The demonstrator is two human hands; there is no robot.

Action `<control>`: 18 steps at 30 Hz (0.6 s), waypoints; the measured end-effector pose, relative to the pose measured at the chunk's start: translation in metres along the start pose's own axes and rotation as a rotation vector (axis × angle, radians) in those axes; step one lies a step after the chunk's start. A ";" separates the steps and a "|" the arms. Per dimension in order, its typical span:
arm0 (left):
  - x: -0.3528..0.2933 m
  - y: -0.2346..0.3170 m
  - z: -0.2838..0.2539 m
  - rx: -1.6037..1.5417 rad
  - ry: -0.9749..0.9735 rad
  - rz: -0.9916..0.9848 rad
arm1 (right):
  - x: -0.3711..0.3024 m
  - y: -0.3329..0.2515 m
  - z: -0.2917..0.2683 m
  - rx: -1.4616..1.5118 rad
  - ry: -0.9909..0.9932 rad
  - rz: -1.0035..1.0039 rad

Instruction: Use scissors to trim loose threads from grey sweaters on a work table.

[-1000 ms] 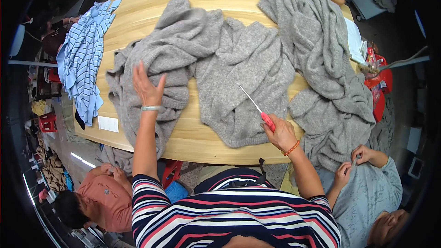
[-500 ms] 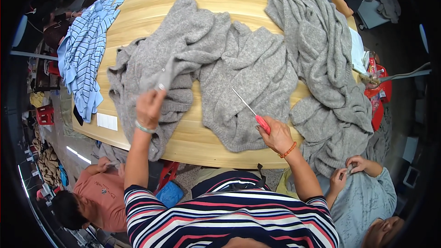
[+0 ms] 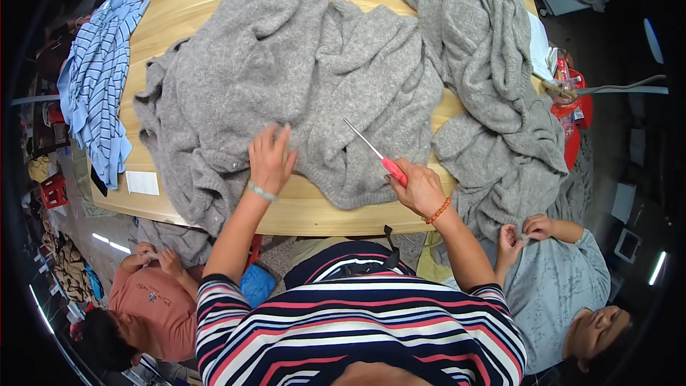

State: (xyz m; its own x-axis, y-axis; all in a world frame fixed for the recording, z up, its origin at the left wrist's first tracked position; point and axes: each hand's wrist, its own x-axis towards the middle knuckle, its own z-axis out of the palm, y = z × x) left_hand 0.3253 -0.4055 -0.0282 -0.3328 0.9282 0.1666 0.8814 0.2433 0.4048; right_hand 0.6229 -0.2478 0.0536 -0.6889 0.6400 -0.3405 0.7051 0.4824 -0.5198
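Note:
Two grey knitted sweaters lie side by side and touching on the wooden table in front of me: the left sweater (image 3: 236, 78) spread out, the middle sweater (image 3: 379, 93) rumpled in folds. My left hand (image 3: 270, 161) is at the near edge of the left sweater, fingers spread and holding nothing. In my right hand (image 3: 420, 187) is a red-handled tool with a thin metal shaft (image 3: 366, 140), pointing up and left over the middle sweater. The exact kind of its tip is too small to tell.
More grey knitwear (image 3: 493, 78) is heaped along the table's right side and hangs over its near edge. Blue striped garments (image 3: 100, 78) and a white paper (image 3: 143, 183) lie at the left. Seated people work on cloth at near left (image 3: 153, 300) and near right (image 3: 554, 286).
My left hand has let go of the raised grey knit and moved right and nearer, its fingers opening. The left sweater now lies flatter. My right hand still holds the tool. The view has shifted slightly.

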 end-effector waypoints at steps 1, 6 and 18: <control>0.011 -0.010 0.009 0.005 0.003 -0.002 | -0.002 0.000 0.002 0.001 0.000 -0.006; 0.020 -0.051 0.064 0.189 -0.138 0.075 | -0.009 -0.009 0.003 0.008 -0.038 -0.018; 0.013 -0.045 0.078 0.212 -0.150 0.067 | 0.046 -0.056 0.015 -0.141 -0.145 -0.108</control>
State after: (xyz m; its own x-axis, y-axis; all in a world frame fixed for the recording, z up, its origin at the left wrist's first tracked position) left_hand 0.3076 -0.3824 -0.1147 -0.2313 0.9718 0.0452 0.9557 0.2183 0.1973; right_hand 0.5494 -0.2545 0.0557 -0.7714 0.4923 -0.4031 0.6355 0.6287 -0.4482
